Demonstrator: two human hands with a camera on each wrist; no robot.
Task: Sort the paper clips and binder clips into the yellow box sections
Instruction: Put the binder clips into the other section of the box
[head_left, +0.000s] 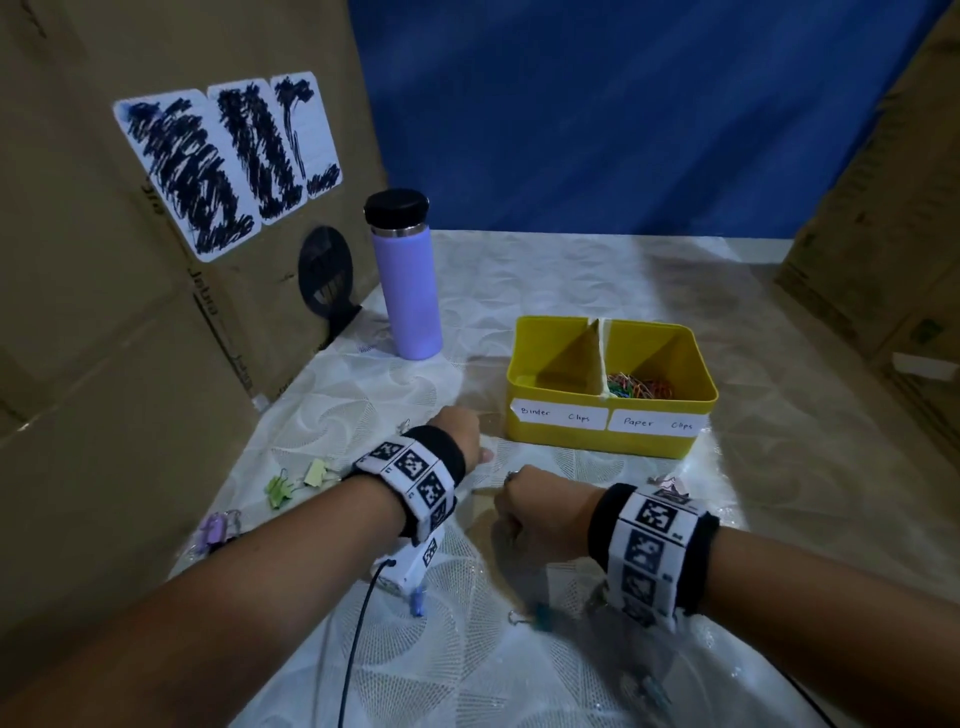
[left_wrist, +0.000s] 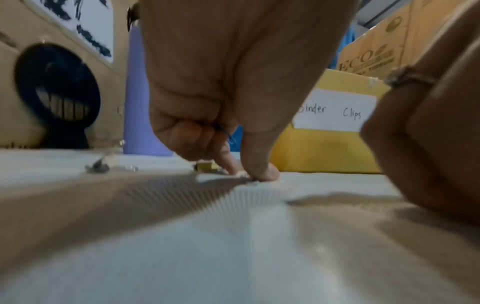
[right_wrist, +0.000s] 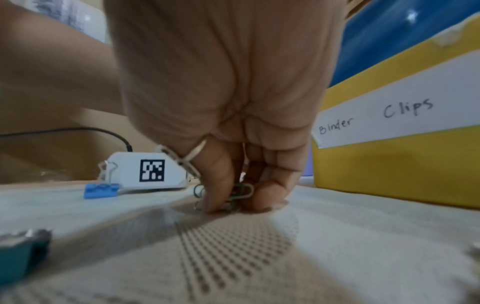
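Note:
The yellow box (head_left: 597, 441) has a left section labelled Binder Clips and a right one labelled Paper Clips, which holds a heap of coloured paper clips (head_left: 641, 387). My left hand (head_left: 462, 434) is just left of the box. In the left wrist view its thumb and forefinger (left_wrist: 249, 174) press together on the cloth, and its curled fingers hold a blue paper clip (left_wrist: 223, 131). My right hand (head_left: 519, 499) is close beside it, fingertips down (right_wrist: 233, 203), pinching green and white paper clips (right_wrist: 242, 190) on the cloth.
Binder clips lie scattered on the white cloth: green (head_left: 278, 488), pale yellow (head_left: 315, 473), purple (head_left: 215, 527), blue (head_left: 417, 605) and teal (head_left: 540, 616). A purple bottle (head_left: 408, 291) stands behind on the left. Cardboard walls rise on both sides.

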